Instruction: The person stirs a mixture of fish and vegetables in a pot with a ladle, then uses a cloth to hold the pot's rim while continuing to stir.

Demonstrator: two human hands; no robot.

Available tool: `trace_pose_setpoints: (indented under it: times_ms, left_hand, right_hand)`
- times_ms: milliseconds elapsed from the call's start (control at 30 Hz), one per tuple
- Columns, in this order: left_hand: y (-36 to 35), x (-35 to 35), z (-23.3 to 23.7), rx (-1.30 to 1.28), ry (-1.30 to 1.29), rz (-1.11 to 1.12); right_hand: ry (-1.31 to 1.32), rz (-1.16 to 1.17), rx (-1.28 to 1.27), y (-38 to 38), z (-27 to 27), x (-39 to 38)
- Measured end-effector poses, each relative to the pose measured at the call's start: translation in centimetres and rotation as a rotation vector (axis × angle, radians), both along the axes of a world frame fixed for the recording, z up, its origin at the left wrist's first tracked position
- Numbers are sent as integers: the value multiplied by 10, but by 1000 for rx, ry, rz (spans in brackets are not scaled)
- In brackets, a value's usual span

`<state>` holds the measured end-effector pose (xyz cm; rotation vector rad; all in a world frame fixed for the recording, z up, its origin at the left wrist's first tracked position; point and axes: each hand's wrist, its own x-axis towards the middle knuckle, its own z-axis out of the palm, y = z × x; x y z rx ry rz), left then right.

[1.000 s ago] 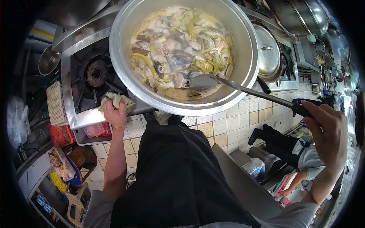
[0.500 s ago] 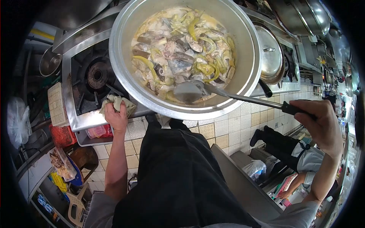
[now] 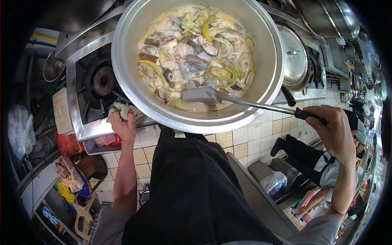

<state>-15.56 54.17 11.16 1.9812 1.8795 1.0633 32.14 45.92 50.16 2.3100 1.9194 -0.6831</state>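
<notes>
A large aluminium pot (image 3: 130, 87) stands on the stove, full of a creamy stew (image 3: 196, 53) with yellow-green peppers and dark pieces. My right hand (image 3: 332, 130) grips the black handle of a long metal spatula (image 3: 241, 103), whose blade lies in the stew at the pot's near side. My left hand (image 3: 123, 126) presses a pale cloth (image 3: 122, 109) against the pot's lower left rim, at the stove's front edge.
An unlit burner (image 3: 100, 81) sits left of the pot. A lidded pan (image 3: 296, 57) stands to the right, more pots behind it. A co-worker (image 3: 326, 163) crouches at lower right. Baskets, bags and a plastic stool (image 3: 83, 216) crowd the floor at left.
The spatula blade has slid leftward through the stew and my right hand has drawn in toward the pot. My left hand stays on the cloth.
</notes>
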Motion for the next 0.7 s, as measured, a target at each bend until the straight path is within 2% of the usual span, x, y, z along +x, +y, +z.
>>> trace_pose_setpoints:
  times_ms: [67,300,367,433,500,567,633,700]
  left_hand:
    - [0,-1,0,-1,9,-8]
    - [-2,2,5,-9,15,-1]
    - [-1,2,3,-13,-6,-1]
    - [-1,1,4,-17,-24,5]
    - [-1,0,4,0,21,-11]
    - [-1,0,4,-4,29,-7]
    - [-1,1,5,-8,37,-5]
    - [0,3,7,-13,45,2]
  right_hand:
    - [-62,129,74,1,-7,5]
    - [-122,167,-13,8,-21,23]
    - [-2,72,-50,11,-23,36]
    - [-39,13,-74,16,-18,46]
    - [44,-142,-242,17,-14,65]
    - [60,-136,-246,15,-6,75]
    - [52,-213,-120,5,2,76]
    - [33,-185,-72,-3,11,75]
